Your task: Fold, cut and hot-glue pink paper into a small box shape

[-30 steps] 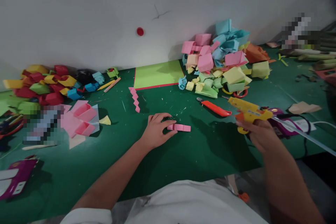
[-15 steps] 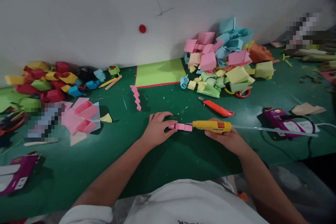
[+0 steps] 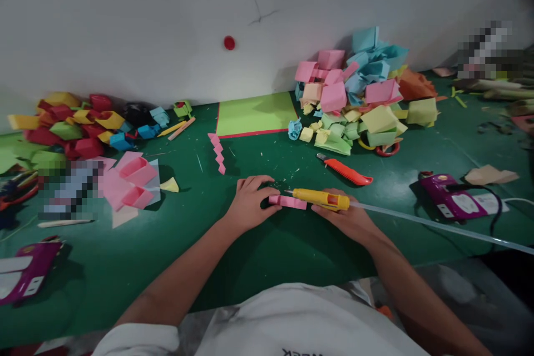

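Note:
My left hand [image 3: 249, 203] rests on the green table [image 3: 292, 245], its fingers curled and pressing down the left end of a folded pink paper strip [image 3: 287, 202]. Wrapped in my right hand [image 3: 348, 219] is a yellow glue gun [image 3: 321, 198], lying nearly level with its tip over the pink strip. A clear glue stick [image 3: 438, 226] trails from the gun's back toward the right.
An orange utility knife [image 3: 345, 171] lies just beyond the hands. A pile of folded coloured papers [image 3: 359, 100] sits at the back right, another pile [image 3: 70, 128] at the back left. A green sheet [image 3: 254, 114] leans by the wall. Pink folded pieces [image 3: 133, 183] lie left, a purple box [image 3: 450, 200] right.
My right hand brought the glue gun from the right, lowered it and moved its tip over the pink strip. My left hand stayed on the strip.

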`<act>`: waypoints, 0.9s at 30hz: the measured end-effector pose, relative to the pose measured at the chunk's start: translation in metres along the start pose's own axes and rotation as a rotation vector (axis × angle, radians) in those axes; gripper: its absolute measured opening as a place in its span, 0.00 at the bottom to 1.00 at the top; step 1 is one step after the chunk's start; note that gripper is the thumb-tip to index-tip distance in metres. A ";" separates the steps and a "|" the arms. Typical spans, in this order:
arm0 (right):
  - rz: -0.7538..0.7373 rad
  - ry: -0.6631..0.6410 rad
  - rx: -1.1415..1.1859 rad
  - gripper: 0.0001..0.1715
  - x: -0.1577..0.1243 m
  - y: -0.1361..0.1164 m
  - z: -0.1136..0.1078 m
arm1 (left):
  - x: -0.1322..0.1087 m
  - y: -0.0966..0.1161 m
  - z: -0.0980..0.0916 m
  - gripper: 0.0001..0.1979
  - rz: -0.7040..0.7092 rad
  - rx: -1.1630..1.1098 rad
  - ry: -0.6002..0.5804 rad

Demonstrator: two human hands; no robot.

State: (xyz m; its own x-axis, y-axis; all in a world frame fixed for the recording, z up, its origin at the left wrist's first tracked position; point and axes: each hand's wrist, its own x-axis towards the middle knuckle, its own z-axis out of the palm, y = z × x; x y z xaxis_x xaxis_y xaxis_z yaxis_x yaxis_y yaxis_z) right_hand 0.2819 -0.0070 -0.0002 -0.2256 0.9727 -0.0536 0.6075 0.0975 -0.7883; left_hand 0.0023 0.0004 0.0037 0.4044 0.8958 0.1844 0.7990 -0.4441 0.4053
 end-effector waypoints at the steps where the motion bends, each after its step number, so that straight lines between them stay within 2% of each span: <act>1: -0.008 -0.012 -0.029 0.16 -0.001 -0.002 -0.002 | -0.001 0.000 -0.001 0.13 -0.001 -0.004 -0.001; 5: -0.060 -0.051 -0.100 0.14 -0.004 -0.007 -0.007 | -0.004 0.001 -0.010 0.18 0.028 0.023 -0.001; 10: -0.109 -0.065 -0.141 0.15 -0.002 -0.012 -0.010 | -0.006 -0.004 -0.018 0.07 0.092 0.061 0.022; 15: -0.187 -0.099 -0.185 0.15 0.003 -0.016 -0.010 | -0.003 -0.004 -0.015 0.07 0.117 0.073 -0.007; 27: -0.156 -0.081 -0.225 0.14 0.004 -0.015 -0.007 | -0.003 -0.004 -0.013 0.07 0.113 0.056 -0.017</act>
State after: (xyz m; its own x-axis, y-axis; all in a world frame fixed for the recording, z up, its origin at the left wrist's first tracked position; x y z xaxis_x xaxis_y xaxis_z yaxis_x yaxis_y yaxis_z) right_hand 0.2768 -0.0030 0.0159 -0.3847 0.9231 0.0018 0.7122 0.2980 -0.6356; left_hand -0.0080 -0.0008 0.0131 0.5005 0.8398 0.2103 0.7712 -0.5429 0.3323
